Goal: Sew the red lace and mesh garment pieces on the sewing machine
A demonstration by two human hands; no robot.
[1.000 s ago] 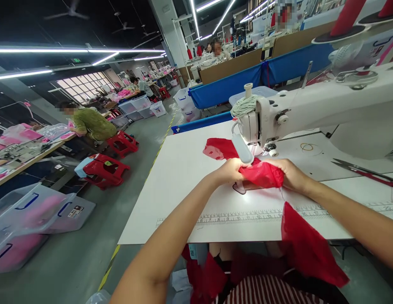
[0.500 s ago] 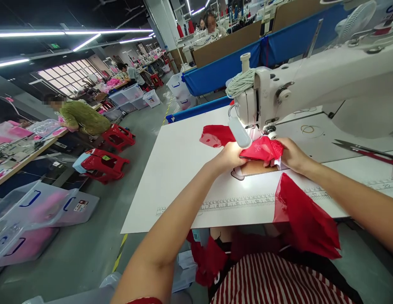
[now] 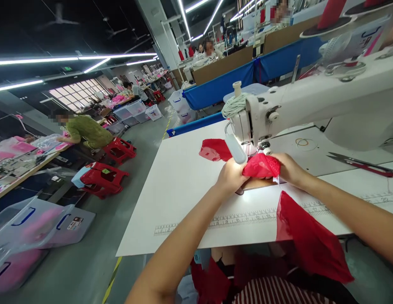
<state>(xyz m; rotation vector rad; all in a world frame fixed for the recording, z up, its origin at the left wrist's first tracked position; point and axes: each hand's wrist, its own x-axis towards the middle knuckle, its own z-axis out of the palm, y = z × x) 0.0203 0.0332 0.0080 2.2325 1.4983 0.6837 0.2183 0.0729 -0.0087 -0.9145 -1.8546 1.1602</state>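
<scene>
A piece of red fabric (image 3: pixel 262 165) lies bunched under the needle area of a white sewing machine (image 3: pixel 297 107). My left hand (image 3: pixel 231 175) grips its left side, fingers closed and partly hidden by the fabric and the machine's light-coloured guard. On the right side, my right hand (image 3: pixel 286 169) pinches the same fabric, with a bit of white material below its fingers. Behind my left hand, another red piece (image 3: pixel 217 149) rests flat on the table. A larger red cloth (image 3: pixel 310 236) hangs over the front edge below my right forearm.
Black-and-red scissors (image 3: pixel 362 164) lie on the white table (image 3: pixel 164 181) at the right, near a loose ring of thread (image 3: pixel 305 142). A printed ruler (image 3: pixel 240 219) runs along the front edge. Left stand red stools (image 3: pixel 103 179), clear bins (image 3: pixel 41 223) and a person in green (image 3: pixel 88 128).
My view has tilted up, so the table and machine sit lower in the picture. Both hands stay on the red fabric at the machine, with little visible shift.
</scene>
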